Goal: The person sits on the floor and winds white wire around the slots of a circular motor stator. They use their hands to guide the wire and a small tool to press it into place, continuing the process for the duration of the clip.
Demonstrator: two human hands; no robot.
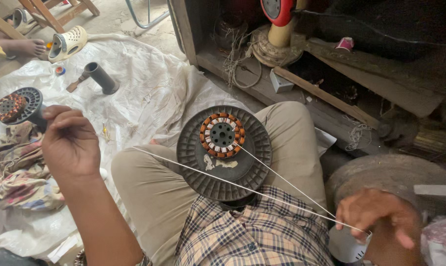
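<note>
Our left hand point(70, 143) at nine o'clock and right hand point(375, 212) at four pinch the white thread point(277, 175); we should keep it taut across the stator disc point(224, 152).

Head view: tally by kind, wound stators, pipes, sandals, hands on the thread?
Wound stators on dark round plates: 2, one on the lap, one at far left
Grey pipe pieces: 1
Pale sandals: 1
Hands on the white thread: 2, left hand, right hand
Total: 6
</note>
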